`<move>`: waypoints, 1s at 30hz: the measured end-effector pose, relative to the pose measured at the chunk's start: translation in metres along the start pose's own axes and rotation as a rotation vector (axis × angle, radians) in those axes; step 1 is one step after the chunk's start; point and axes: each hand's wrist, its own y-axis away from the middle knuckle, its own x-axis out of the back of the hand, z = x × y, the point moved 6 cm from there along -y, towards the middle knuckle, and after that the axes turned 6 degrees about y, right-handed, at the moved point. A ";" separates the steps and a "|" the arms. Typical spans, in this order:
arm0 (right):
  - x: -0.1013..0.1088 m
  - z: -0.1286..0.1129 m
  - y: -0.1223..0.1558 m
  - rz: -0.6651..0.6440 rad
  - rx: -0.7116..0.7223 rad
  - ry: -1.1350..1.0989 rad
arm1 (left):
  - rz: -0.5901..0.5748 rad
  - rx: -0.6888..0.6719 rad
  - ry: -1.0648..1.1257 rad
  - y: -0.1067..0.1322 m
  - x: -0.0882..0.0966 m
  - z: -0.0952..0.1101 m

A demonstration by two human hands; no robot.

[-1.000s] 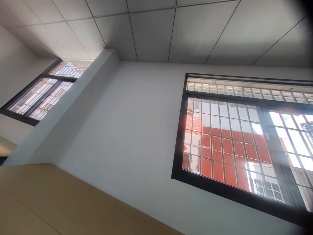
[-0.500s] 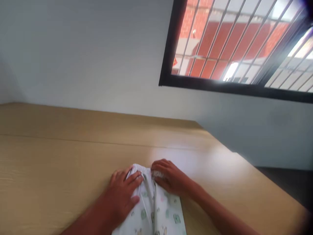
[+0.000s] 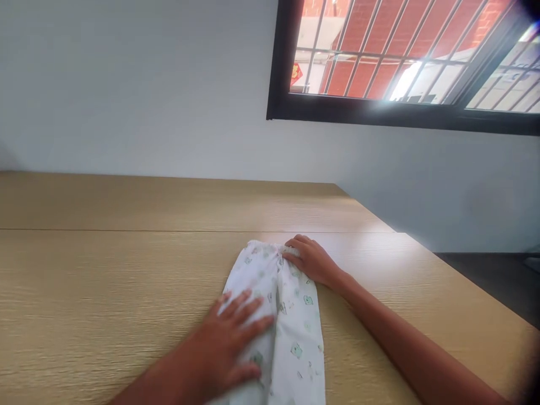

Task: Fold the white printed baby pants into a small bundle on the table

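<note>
A small white garment (image 3: 291,315) with little green prints lies folded lengthwise on the wooden table (image 3: 105,281), its gathered waistband at the far end. My left hand (image 3: 230,340) lies flat on the left half of the cloth, fingers spread. My right hand (image 3: 310,260) rests at the waistband's right corner, fingers curled down onto the fabric edge.
The table runs to a white wall (image 3: 147,95) at the back. A black-framed barred window (image 3: 400,62) sits upper right, with a red brick building outside. The table's right edge drops off to a dark floor (image 3: 498,281).
The view dropped from the ceiling and windows down to the table. My left hand slid from the waistband toward me along the cloth; my right hand stayed at the waistband.
</note>
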 end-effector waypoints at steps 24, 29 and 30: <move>0.011 0.002 0.009 0.129 0.033 0.066 | 0.076 0.047 -0.057 -0.005 0.012 -0.013; 0.017 -0.015 0.013 0.118 -0.040 0.177 | 0.200 0.233 -0.083 0.017 0.056 -0.054; 0.018 -0.023 0.016 0.113 -0.039 0.198 | 0.226 0.270 -0.107 0.020 0.059 -0.061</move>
